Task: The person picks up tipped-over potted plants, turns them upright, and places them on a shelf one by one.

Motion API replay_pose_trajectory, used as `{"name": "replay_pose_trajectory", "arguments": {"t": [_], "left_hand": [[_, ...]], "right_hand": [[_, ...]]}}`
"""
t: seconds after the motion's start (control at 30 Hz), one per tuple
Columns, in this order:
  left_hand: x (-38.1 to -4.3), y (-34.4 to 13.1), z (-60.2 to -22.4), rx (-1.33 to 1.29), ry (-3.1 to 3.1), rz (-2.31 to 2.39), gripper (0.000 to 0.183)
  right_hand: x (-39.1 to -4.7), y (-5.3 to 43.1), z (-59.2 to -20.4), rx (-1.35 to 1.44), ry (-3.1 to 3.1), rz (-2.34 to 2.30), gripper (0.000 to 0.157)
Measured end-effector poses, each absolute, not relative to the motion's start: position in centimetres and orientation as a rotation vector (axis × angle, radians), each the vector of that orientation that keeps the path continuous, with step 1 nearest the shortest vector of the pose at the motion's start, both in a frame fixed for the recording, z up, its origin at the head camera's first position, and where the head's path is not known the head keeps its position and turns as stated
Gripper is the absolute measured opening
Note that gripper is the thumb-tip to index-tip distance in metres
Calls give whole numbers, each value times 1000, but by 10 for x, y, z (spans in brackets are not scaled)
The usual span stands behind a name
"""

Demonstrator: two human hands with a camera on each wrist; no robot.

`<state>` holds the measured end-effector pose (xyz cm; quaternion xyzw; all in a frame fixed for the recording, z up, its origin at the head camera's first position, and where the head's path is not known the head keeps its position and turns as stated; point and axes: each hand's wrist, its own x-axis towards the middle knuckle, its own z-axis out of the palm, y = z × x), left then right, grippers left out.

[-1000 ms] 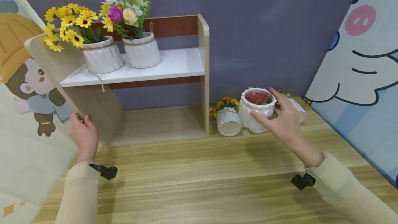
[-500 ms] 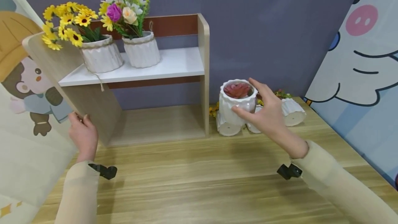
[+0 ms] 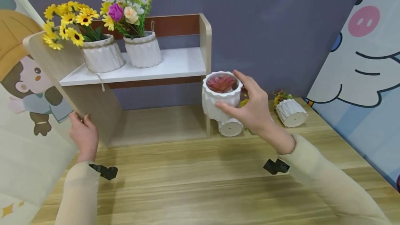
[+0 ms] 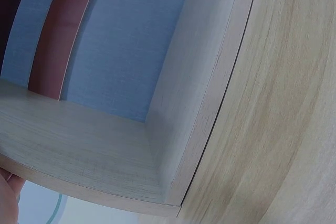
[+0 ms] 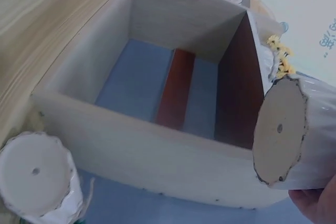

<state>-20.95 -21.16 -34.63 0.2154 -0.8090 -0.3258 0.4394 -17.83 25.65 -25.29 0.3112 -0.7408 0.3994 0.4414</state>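
The right hand [image 3: 255, 109] pinches the succulent pot [image 3: 218, 105] upright near the bookshelf's [image 3: 168, 66] right edge; the left hand [image 3: 83, 134] pinches its left edge, apparently for steadiness.

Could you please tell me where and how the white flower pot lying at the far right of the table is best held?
Probably grip the ribbed wall of the white flower pot, near its base, coming from above. It lies on its side, base towards the head camera and flowers at the back, so this should spare them.
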Motion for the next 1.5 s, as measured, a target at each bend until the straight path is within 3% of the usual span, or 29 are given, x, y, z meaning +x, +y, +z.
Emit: {"name": "replay_pose_trajectory", "arguments": {"t": [0.7, 1.5], "left_hand": [[-210, -212, -350, 515, -1985, -792, 31], [-210, -213, -348, 517, -1990, -779, 32]], "right_hand": [[-176, 209, -223, 772, -1811, 1117, 80], [-201, 173, -188, 695, -1866, 1110, 77]]}}
